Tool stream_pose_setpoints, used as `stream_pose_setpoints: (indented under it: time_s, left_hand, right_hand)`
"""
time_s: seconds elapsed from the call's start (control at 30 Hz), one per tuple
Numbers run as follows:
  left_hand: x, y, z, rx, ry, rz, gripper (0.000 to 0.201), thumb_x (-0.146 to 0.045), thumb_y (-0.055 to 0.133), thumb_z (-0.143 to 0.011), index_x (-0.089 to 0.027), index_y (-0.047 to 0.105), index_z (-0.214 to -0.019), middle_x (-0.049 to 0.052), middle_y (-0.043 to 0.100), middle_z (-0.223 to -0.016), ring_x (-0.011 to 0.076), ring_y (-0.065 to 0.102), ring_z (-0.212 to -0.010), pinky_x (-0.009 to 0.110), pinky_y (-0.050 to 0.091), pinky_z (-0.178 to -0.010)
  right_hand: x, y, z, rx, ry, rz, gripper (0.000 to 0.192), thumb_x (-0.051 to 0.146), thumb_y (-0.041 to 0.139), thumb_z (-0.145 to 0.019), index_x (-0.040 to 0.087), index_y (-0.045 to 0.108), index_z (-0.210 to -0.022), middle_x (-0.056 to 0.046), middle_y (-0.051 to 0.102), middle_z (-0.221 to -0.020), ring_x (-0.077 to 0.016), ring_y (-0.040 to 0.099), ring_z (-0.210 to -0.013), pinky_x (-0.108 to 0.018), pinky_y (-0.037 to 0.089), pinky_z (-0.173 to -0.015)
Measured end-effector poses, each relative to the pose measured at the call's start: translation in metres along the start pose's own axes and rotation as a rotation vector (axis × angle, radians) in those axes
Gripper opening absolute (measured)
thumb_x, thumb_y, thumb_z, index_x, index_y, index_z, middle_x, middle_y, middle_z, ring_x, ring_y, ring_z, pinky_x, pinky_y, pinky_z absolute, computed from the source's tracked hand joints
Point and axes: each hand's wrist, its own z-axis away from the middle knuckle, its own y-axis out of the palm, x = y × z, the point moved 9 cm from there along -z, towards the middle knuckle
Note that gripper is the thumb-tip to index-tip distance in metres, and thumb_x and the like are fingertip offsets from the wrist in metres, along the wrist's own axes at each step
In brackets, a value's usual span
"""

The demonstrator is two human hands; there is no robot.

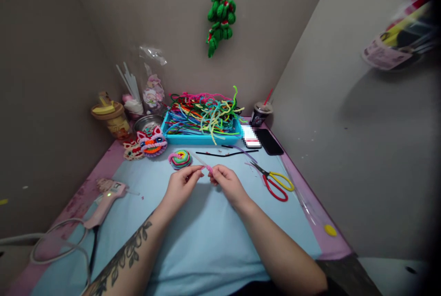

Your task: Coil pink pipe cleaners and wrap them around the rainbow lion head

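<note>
My left hand (182, 185) and my right hand (229, 185) meet over the blue cloth, fingertips a little apart. Between them is a fuzzy pink pipe cleaner (209, 169), which looks wound around a thin pale stick (201, 159). The fingers of my right hand are closed on the wound part, and the stick points up and left from there. My left hand pinches the other end of the pipe cleaner; its tip is mostly hidden by the fingers. Just behind my left hand lies a multicoloured spiral coil (180, 159) of pipe cleaners with a pink end.
A blue tray (203, 140) heaped with pipe cleaners stands at the back. Scissors (270, 179) and a black phone (269, 142) lie right. Black pipe cleaners (225, 154) lie behind my hands. On the left are a corded pink glue gun (105, 204) and lion-head figures (151, 142).
</note>
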Motion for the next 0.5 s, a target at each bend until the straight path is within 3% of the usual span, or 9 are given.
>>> stream_pose_setpoints:
  time_s: [0.5]
  left_hand:
    - [0.0003,0.0055,0.0019,0.042,-0.071,0.094,0.033,-0.039,0.058,-0.081,-0.015,0.07,-0.1,0.007,0.075,-0.079,0.0184,0.067,-0.073,0.028,0.052,-0.071]
  right_hand:
    - [0.0046,-0.0076,0.0029,-0.125,-0.029,0.085,0.028,0.048,0.057,-0.079,0.02,0.055,-0.076,0.0,0.056,-0.069,-0.0148,0.052,-0.065,-0.025,0.044,-0.058]
